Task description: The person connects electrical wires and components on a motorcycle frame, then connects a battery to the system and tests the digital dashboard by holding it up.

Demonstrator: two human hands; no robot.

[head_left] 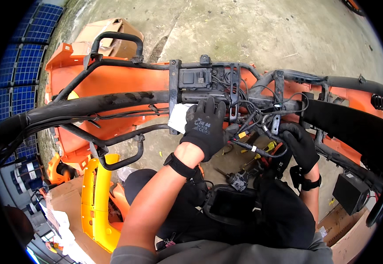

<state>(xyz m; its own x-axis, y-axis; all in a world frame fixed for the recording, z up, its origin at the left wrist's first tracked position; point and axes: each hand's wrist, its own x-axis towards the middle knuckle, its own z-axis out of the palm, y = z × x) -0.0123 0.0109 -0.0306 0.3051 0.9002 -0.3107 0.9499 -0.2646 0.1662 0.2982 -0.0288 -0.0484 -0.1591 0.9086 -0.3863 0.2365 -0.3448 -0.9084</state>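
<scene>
Concrete floor [226, 35] under everything, with blue crates [42, 24] stacked over on the far left and a yellow panel [98, 207] lower down, close to the person. From there a black tube frame [125, 100] runs across the whole view, sitting over orange bodywork [108, 79].

Around the middle, a white sheet [179, 118] lies against the frame, partly under the left hand [205, 127]. That glove is palm down, fingers stretched out and a bit apart, thumb out toward the cables, so more of a steadying hand than a clamped one, I'd say.

Just right of it is the wiring [265, 123], a tangle of black leads bunched at the frame's middle. Right hand [300, 147] is on the other side of that, fingers curled in close to the leads. Fair warning: the glove and cables are black on black, so I can't tell if it's pinching one.

Looks like the wire-sorting step to me; next move calls for singling out one lead without tugging its neighbours.
</scene>
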